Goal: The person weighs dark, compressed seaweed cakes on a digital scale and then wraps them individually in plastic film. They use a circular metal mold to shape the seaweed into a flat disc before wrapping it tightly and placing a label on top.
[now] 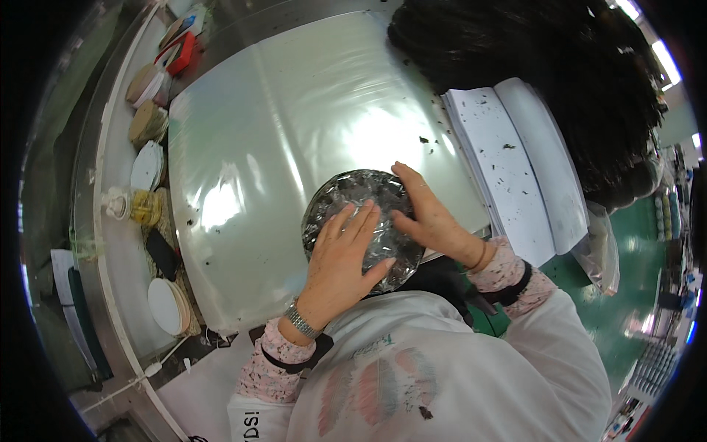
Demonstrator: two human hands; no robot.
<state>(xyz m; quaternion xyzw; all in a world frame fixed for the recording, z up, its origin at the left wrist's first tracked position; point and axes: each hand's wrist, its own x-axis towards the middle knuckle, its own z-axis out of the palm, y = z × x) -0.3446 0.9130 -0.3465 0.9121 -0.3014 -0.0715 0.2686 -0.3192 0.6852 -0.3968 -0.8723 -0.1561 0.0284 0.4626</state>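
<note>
A round dark disc or dish covered with crinkled clear plastic film (386,241) rests at the near edge of the work surface, close to my body. My left hand (335,261) lies over its left part with the fingers spread on the film. Along the right rim is my right hand (436,221), its index finger stretched past the far edge and the thumb over the film. Both hands look flat, with nothing gripped. What the film wraps cannot be made out clearly.
Pale plastic sheeting (250,132) covers the work surface. To the right lie an open paper pad (501,158) with dark flecks and a large heap of black hair-like material (515,44). Stacks of round discs (168,306), a black object (162,254) and a red box (180,53) line the left ledge.
</note>
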